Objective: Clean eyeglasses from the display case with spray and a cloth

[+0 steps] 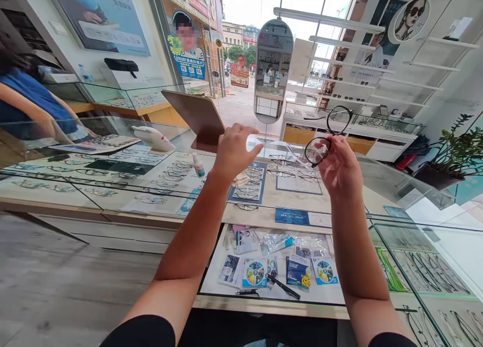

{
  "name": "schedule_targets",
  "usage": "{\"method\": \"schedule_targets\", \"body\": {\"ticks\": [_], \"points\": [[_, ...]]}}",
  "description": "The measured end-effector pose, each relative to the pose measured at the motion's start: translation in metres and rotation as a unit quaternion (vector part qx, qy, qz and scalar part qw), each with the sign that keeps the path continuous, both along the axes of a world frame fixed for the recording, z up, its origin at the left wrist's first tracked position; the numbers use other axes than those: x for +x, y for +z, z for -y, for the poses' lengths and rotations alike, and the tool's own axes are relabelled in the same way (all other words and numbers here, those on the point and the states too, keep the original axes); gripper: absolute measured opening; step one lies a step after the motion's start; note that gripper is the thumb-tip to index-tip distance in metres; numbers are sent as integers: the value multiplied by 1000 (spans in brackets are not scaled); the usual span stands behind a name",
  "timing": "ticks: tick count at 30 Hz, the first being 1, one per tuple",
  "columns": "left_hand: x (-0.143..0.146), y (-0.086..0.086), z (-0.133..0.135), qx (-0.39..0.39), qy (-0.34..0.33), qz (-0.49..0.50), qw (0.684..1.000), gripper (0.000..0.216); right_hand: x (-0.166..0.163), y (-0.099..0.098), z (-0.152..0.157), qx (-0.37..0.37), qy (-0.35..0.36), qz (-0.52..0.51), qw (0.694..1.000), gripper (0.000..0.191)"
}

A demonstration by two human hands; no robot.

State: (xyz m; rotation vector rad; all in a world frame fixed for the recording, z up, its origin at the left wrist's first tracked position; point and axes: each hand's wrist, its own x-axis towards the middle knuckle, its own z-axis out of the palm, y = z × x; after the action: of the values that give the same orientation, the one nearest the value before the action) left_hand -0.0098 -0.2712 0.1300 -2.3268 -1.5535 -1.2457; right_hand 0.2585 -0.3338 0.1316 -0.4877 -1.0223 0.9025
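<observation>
My right hand [342, 166] is raised over the glass counter [260, 217], its fingers pinching a pair of black round-framed eyeglasses [339, 119]. The glasses are turned on end, one lens above the other, with a temple pointing left. To the left, my left hand [238, 150] hovers with fingers spread and nothing in it. Just behind that hand stands a tilted brown panel [196, 110] on a base. A small white bottle [198, 166] and a crumpled beige cloth [241, 179] are on the counter near my left forearm.
Rows of eyeglasses [249, 182] lie in the display cases. An oval mirror [273, 70] stands ahead. Below me, a drawer or tray holds packets and a black pen [284, 287]. A person in blue [37, 105] is at the left, a potted plant [453, 153] at the right.
</observation>
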Motion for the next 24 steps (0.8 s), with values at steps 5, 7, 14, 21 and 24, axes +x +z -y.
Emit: {"method": "schedule_targets", "body": {"ticks": [5,7,14,21,24], "points": [[-56,-15,-38,-99,262,83,956,56,-1,0,0,0,6,-10,1000,26],[-75,-24,-52,-139,304,104,937,60,-2,-1,0,4,15,-9,1000,29],[-102,-72,-84,-149,350,207,902,56,-4,2,5,-9,16,-16,1000,30],[-106,-117,-101,-158,353,288,876,50,-8,2,8,-21,14,-3,1000,28],[-106,-130,-106,-175,353,294,871,37,-6,3,8,-20,9,0,1000,29]]}}
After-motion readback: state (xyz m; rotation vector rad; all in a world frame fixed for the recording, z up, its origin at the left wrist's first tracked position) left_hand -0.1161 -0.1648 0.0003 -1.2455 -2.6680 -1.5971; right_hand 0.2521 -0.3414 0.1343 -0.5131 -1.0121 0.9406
